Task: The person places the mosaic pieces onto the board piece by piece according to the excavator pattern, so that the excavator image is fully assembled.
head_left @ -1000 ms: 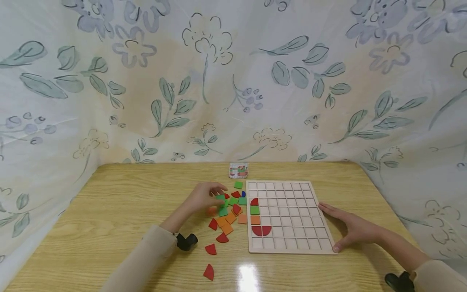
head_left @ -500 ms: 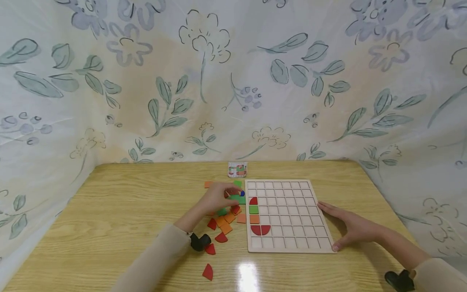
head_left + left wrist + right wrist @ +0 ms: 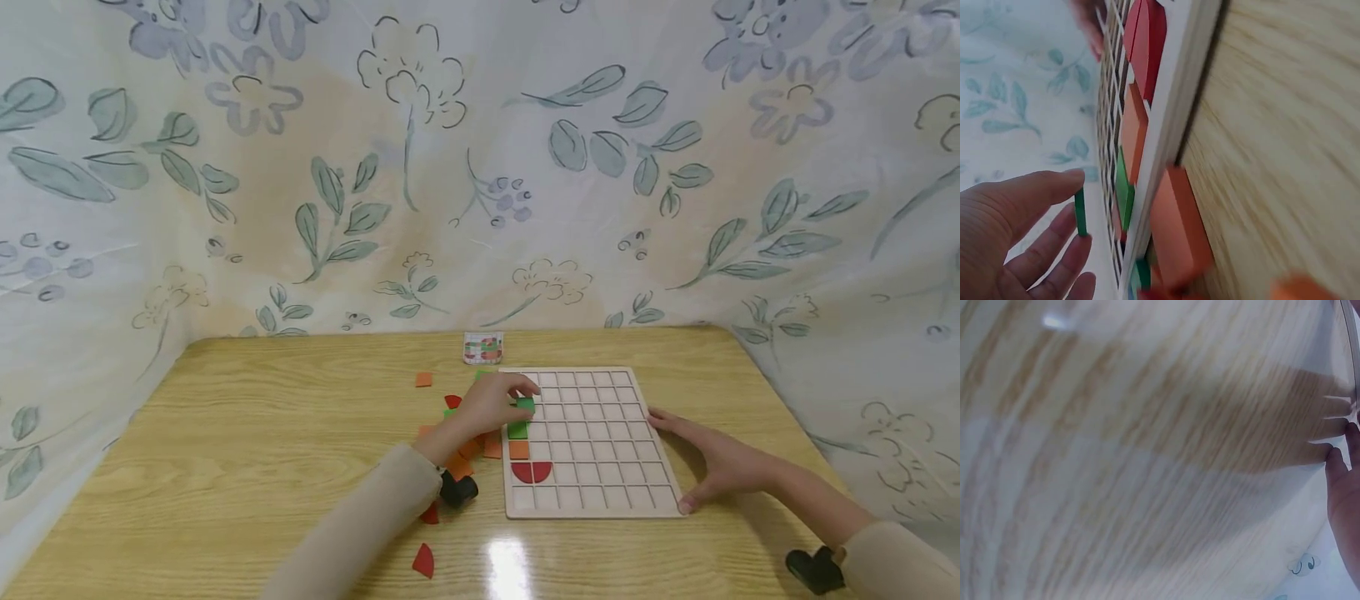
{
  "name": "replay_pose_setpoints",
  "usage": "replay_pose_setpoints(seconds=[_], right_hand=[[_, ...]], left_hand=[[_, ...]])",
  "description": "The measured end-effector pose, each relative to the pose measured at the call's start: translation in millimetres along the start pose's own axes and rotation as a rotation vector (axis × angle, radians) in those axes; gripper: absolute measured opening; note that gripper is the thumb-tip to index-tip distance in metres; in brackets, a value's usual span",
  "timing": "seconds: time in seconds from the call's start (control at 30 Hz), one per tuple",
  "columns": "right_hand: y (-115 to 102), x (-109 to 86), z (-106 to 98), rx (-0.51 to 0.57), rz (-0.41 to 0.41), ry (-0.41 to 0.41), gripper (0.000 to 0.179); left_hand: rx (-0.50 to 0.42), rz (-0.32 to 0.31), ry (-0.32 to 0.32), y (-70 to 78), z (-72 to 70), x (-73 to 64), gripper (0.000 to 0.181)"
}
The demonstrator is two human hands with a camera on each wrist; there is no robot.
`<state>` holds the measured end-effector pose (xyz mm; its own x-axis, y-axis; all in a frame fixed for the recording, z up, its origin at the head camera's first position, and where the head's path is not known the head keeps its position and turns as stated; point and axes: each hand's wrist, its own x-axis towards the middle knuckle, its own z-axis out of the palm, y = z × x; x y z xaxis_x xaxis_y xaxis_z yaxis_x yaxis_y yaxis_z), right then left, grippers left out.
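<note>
The wooden tabletop [image 3: 300, 417] carries the gridded wooden board [image 3: 600, 432] right of center. Your right hand [image 3: 722, 462] is spread wide along the board's right edge, thumb at the near right corner. If that hand lifts or pushes unevenly, the board could slide or turn, and the grid would no longer line up with your left hand.

Your left hand [image 3: 491, 404] pinches a green square tile [image 3: 526, 405] between thumb and fingers, above the far part of the board's left column and apart from the grid. Caution: the tile is held near its edges; a loose pinch could let it twist or drop across a divider.

The head view is blocked at this spot. The left wrist view shows a red piece [image 3: 1117, 220] beside the seated green tile [image 3: 1125, 190]; lowering the held tile over either would stack pieces or knock one out.

Keep the left sleeve [image 3: 352, 517] and the wrist camera [image 3: 457, 490] raised: they pass over loose pieces and could drag them. An orange square tile [image 3: 1179, 231] lies just beside the board's left edge, where a low hand could jam it against the rim.
</note>
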<state>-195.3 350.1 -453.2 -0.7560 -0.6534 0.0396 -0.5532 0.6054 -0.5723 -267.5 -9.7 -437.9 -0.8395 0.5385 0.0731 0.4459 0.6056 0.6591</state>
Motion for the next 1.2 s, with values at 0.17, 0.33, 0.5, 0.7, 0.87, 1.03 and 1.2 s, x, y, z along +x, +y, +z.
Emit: replay_pose_setpoints(seconds=[0.17,0.33,0.5,0.7,0.87,1.03,1.2], right_hand=[[-1.4,1.2,-0.6,0.007,0.008,-0.005,0.111],[-3.9,0.9,-0.6,0.010,0.049,-0.010,0.112],[-3.8,0.6,-2.0,-0.016,0.072,-0.013,0.113],[-0.5,2.2,-0.1,-0.010,0.044,-0.013,0.114],[-0.1,2.9,0.6,0.017,0.012,-0.017,0.113],[-1.8,2.5,0.2,0.029,0.018,-0.019,0.113],[-3.1,1.8,-0.2,0.033,0.026,-0.017,0.113]], left_hand=[[0.042,0.018,-0.041,3.8,10.9,11.5,0.026],[0.047,0.018,-0.046,1.6,15.8,13.5,0.026],[0.009,0.060,-0.047,-0.7,13.6,12.1,0.027],[0.004,0.102,-0.043,-3.5,13.5,11.1,0.024],[-0.006,0.081,-0.052,-2.7,14.2,12.2,0.024],[0.000,0.062,-0.052,-1.9,14.8,12.6,0.023],[-0.016,0.062,-0.062,-3.6,11.0,10.6,0.024]])
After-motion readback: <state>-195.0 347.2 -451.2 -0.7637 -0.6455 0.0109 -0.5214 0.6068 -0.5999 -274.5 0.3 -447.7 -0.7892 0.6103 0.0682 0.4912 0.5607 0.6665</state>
